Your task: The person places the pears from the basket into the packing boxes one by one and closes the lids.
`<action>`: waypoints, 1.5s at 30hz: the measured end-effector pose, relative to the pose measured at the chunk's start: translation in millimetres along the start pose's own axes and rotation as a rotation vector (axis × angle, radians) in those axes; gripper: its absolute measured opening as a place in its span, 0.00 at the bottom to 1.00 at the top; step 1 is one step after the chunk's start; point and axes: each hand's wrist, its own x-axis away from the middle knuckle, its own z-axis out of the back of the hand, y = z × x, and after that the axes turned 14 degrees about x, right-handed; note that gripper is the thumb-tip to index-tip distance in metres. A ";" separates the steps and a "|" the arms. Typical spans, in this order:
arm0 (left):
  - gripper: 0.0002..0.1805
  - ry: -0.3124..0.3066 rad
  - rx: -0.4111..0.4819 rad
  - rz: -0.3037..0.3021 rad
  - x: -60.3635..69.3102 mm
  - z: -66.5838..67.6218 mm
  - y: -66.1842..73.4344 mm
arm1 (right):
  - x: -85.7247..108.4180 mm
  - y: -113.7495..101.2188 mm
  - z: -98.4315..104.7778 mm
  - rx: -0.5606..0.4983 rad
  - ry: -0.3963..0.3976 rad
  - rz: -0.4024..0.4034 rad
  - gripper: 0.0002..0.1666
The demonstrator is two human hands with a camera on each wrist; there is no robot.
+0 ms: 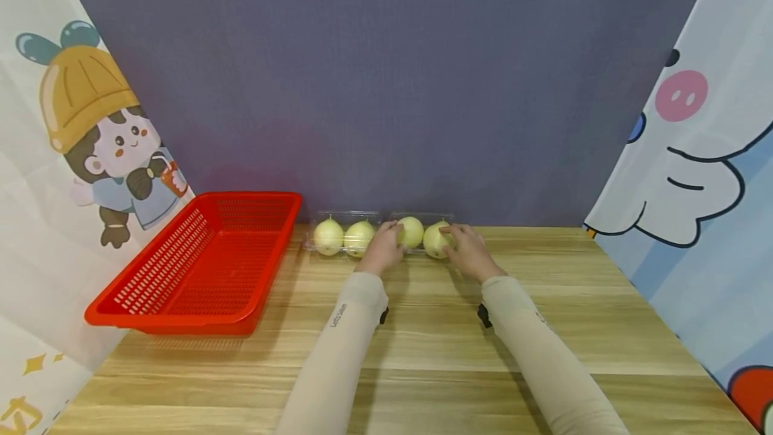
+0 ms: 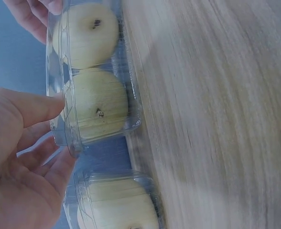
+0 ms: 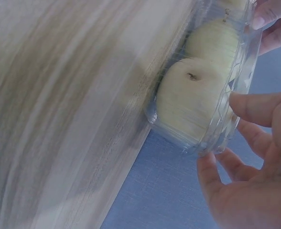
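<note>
Two pale yellow pears, one left (image 1: 410,232) and one right (image 1: 436,242), sit side by side in a clear plastic box (image 2: 135,112) at the back of the table. My left hand (image 1: 383,247) pinches the left end of this box, thumb on its rim and fingers round the end. At the opposite end my right hand (image 3: 260,176) grips the rim between thumb and fingers. A second clear box (image 1: 349,213) stands just left of it, with two more pears (image 1: 329,237) inside; my left hand partly covers its right end in the head view.
A red plastic basket (image 1: 256,287) with slotted walls stands on the left of the wooden table (image 1: 435,354). Directly behind the boxes rises a dark grey-blue panel (image 1: 386,86). Printed cartoon curtains (image 1: 712,220) flank both sides.
</note>
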 end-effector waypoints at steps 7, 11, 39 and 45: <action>0.30 0.018 -0.024 0.014 4.4 -3.5 4.4 | 2.0 1.0 -2.0 0.015 0.018 0.011 0.27; 0.30 0.029 -0.061 0.021 7.0 -5.5 7.5 | 3.4 1.9 -3.8 0.030 0.033 0.018 0.26; 0.24 0.046 -0.162 -0.084 40.9 10.7 21.2 | 21.9 -10.2 3.5 -0.008 0.143 0.150 0.26; 0.23 0.050 -0.188 -0.136 48.7 17.2 24.3 | 28.9 -12.6 6.3 0.015 0.183 0.212 0.25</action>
